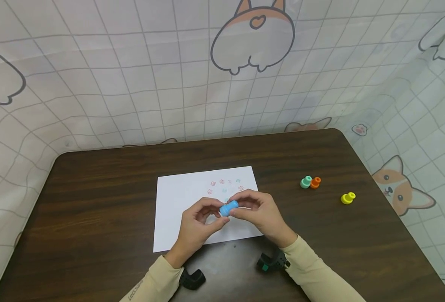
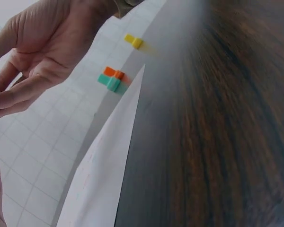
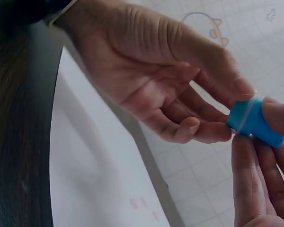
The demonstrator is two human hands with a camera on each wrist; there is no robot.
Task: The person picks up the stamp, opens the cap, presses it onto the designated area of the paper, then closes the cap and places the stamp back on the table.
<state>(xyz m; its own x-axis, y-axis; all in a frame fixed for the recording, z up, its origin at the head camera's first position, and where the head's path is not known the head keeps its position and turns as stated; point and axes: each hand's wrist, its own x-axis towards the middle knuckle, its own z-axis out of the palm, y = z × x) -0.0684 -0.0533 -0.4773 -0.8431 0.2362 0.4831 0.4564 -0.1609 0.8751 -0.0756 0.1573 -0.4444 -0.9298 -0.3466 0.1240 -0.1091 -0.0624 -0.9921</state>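
A small blue stamp [image 1: 228,208] is held between both hands above a white sheet of paper [image 1: 177,209]. My left hand [image 1: 199,224] pinches its wider end between thumb and fingers. Thumb and fingers of my right hand [image 1: 258,213] grip the narrower end. In the right wrist view a thin pale line rings the blue stamp [image 3: 248,118], and the left hand [image 3: 146,71] reaches it from the upper left, the right hand [image 3: 258,189] from the lower right. The left wrist view shows the right hand [image 2: 52,42] but not the stamp.
Small red and teal prints [image 1: 222,182] mark the paper's upper right. A teal stamp [image 1: 305,182] and an orange stamp [image 1: 315,182] stand together on the dark wooden table [image 1: 94,209], right of the paper. A yellow stamp [image 1: 347,198] lies farther right. Patterned cloth [image 1: 150,84] hangs behind.
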